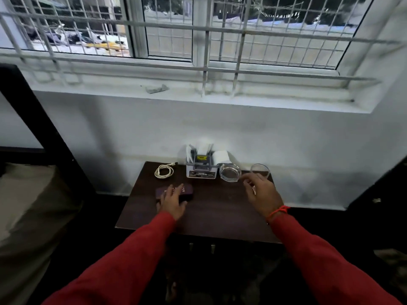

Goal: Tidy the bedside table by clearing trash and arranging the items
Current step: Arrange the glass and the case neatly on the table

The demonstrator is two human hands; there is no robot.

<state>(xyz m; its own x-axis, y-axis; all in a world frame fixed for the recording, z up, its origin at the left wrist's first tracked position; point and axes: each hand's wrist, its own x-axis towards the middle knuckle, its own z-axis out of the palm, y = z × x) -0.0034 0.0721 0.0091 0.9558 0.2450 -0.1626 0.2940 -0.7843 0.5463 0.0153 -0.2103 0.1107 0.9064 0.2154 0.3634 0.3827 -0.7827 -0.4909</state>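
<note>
A small dark wooden bedside table [215, 212] stands against the white wall. My left hand [172, 200] lies flat, fingers spread, on a dark purple case [187, 191] at the table's left middle. My right hand [262, 193] hovers open over the right side, its fingertips close to a clear drinking glass [261, 170] at the back right corner. A clear glass ashtray [230, 172] sits left of the glass. A grey organiser box [200, 167] with white papers stands at the back centre. A coiled white cable [164, 171] lies at the back left.
A white folded tissue [221, 156] leans behind the ashtray. A barred window with a deep sill [198, 93] runs above the table. A dark bed frame [33, 111] and mattress [24, 205] stand at the left. Dark furniture [383, 194] stands at the right.
</note>
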